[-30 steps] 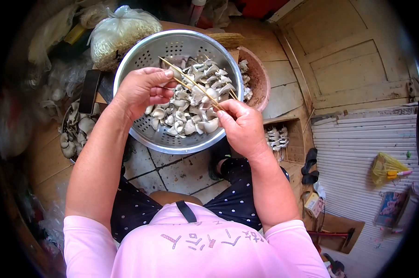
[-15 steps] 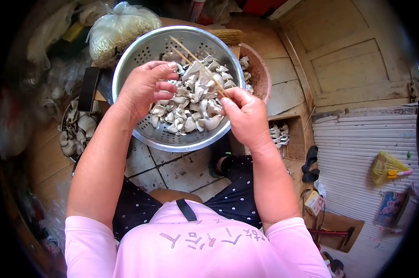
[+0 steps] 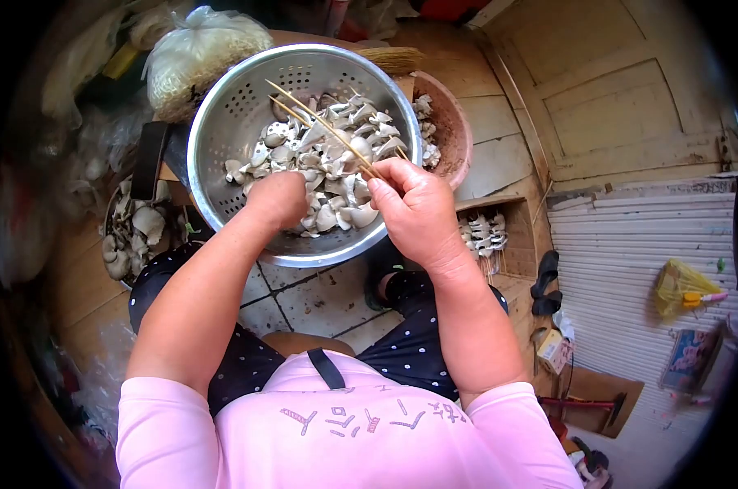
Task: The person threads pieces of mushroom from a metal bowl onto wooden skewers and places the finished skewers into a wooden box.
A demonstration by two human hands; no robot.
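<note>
A metal colander (image 3: 199, 175) full of torn grey-white oyster mushrooms (image 3: 324, 175) is in front of me. My right hand (image 3: 414, 204), above its right rim, is closed around thin bamboo skewers (image 3: 320, 121) that slant up and left over the mushrooms. At least two skewer tips show; their lower ends are hidden by the fingers. My left hand (image 3: 279, 200) is down among the mushrooms at the colander's near left side, fingers curled under. Whatever those fingers pinch is out of sight.
A pink basin (image 3: 459, 138) with mushroom pieces stands behind the colander's right side. On the right, a box (image 3: 520, 236) contains skewered mushrooms (image 3: 485, 232). A container of larger mushrooms (image 3: 136, 236) sits at left, and a filled plastic bag (image 3: 202, 61) at the back left.
My left hand has moved down from above the colander into the mushrooms, and its fingers have closed. The right hand and skewers have shifted slightly left and down.
</note>
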